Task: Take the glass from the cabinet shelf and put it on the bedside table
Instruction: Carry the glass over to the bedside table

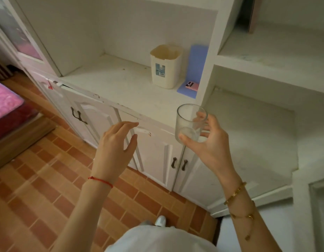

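A clear empty glass [189, 122] is held upright in my right hand [210, 142], thumb on its near side and fingers behind it. The glass hangs in the air just in front of the white cabinet shelf [121, 82], off its front edge. My left hand [114, 146] floats to the left at about the same height, fingers spread and empty, in front of the lower cabinet doors. No bedside table is in view.
On the shelf stand a cream plastic bin [165, 67] and a blue bookend [195, 70] with a small pink item at its foot. More open white shelves [266, 60] lie to the right. A pink bed [4, 100] sits far left over a brown tiled floor [48, 188].
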{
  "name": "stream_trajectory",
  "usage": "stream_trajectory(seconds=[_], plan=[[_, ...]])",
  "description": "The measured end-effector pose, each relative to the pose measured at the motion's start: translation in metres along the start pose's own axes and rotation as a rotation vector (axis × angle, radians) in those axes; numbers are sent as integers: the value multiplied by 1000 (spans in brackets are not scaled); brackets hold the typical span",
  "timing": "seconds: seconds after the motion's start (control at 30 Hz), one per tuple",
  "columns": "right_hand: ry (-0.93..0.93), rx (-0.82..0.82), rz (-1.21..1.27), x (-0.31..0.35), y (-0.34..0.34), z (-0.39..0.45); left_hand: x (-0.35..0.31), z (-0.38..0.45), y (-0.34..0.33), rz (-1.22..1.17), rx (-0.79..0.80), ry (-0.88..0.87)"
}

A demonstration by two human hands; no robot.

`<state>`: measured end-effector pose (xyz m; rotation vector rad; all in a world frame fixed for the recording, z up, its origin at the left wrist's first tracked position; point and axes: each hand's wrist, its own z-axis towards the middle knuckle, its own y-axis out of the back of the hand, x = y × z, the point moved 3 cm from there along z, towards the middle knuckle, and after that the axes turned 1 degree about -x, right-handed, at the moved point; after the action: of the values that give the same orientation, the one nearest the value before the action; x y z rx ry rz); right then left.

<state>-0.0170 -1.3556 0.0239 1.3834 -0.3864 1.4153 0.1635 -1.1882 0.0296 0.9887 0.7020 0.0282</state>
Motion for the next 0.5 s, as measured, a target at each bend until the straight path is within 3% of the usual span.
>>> stream_trajectory(seconds=[0.5], plan=[[68, 404, 20, -26, -85, -10, 42, -74, 6, 123, -129, 364]])
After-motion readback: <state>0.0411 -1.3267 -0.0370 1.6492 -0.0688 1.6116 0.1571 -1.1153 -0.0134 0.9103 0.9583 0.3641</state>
